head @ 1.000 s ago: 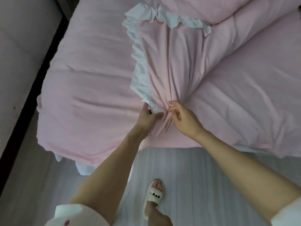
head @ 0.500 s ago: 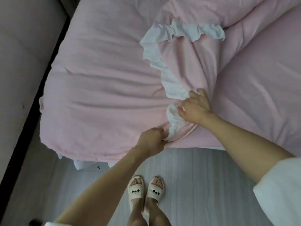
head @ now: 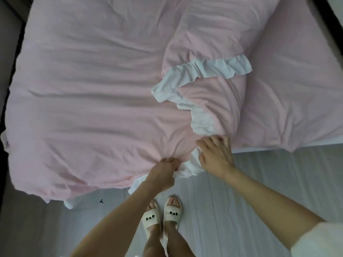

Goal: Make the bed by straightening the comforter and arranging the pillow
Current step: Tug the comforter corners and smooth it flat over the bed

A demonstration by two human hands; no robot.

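A pink comforter [head: 89,101] with a white ruffled edge [head: 202,69] covers the left part of the bed, and its right side is bunched into a ridge with the ruffle folded over. At the near bed edge my left hand [head: 163,173] grips the ruffle and pink cloth. Just to its right, my right hand [head: 215,154] lies on the ruffle with its fingers curled into the fabric. The pink sheet [head: 289,101] shows bare on the right. No pillow is in view.
I stand on a pale wood floor [head: 232,197] at the bed's near edge, in white slippers [head: 161,216]. A dark gap [head: 7,86] runs along the bed's left side. A small dark speck [head: 101,201] lies on the floor.
The ruffled edge has been pulled down toward the near bed edge. Both hands moved apart from one pinch point and closer to me, and more of the bed has come into view.
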